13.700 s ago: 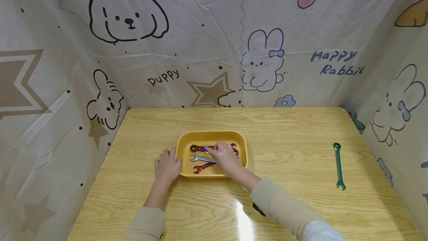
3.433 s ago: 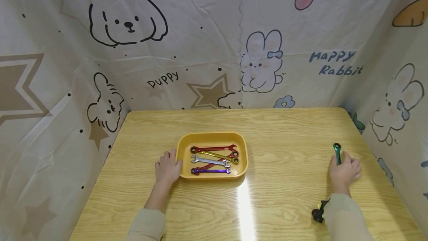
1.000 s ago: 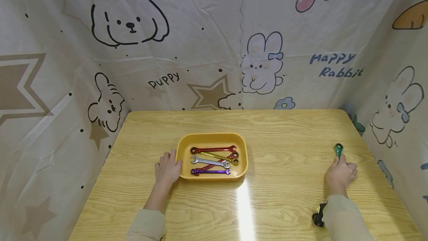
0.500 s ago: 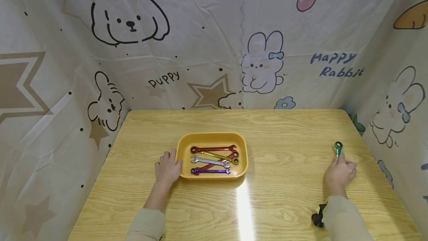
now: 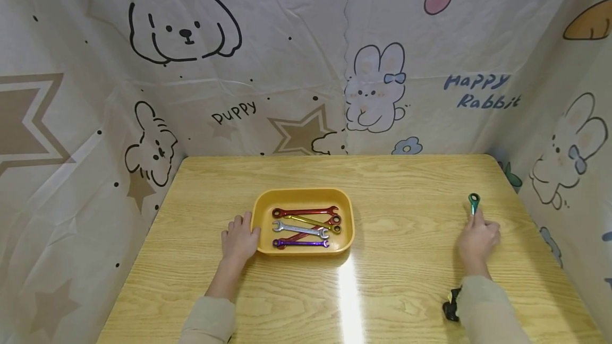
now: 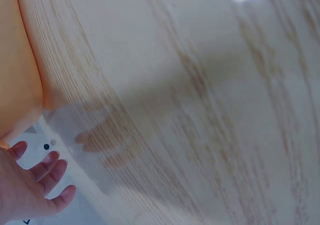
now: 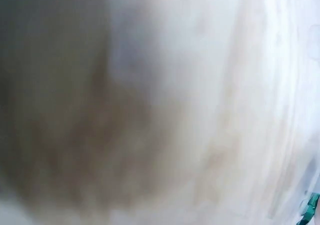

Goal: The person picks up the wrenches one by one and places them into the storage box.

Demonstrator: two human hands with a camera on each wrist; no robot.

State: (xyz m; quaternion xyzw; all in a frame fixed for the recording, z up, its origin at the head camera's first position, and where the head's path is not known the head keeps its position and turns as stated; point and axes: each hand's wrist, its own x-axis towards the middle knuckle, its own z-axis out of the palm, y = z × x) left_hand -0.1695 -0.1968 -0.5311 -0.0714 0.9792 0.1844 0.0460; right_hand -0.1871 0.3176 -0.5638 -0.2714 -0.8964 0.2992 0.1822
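My right hand (image 5: 478, 240) grips a green combination wrench (image 5: 474, 200) at the right of the table. Its ring end sticks out past the fingers; the rest is hidden by the hand. Only a bit of that wrench shows in the right wrist view's lower right corner (image 7: 310, 211). My left hand (image 5: 240, 239) rests against the left side of a yellow tray (image 5: 301, 191), fingers loose, as the left wrist view also shows. Inside the tray lie a red wrench (image 5: 306, 212), a gold wrench (image 5: 308, 221), a silver wrench (image 5: 301, 230), a purple wrench (image 5: 301, 243) and a second red wrench beneath.
The wood-grain table (image 5: 406, 211) meets a printed cloth backdrop (image 5: 296, 68) at the back and both sides. A small black device (image 5: 451, 307) is at the right wrist by the sleeve. A light glare crosses the table in front of the tray.
From 13.7 seconds ago, my right hand has left the tray and taken hold of the green wrench. Over the last half second it has moved slightly left and back with it. The left hand has stayed.
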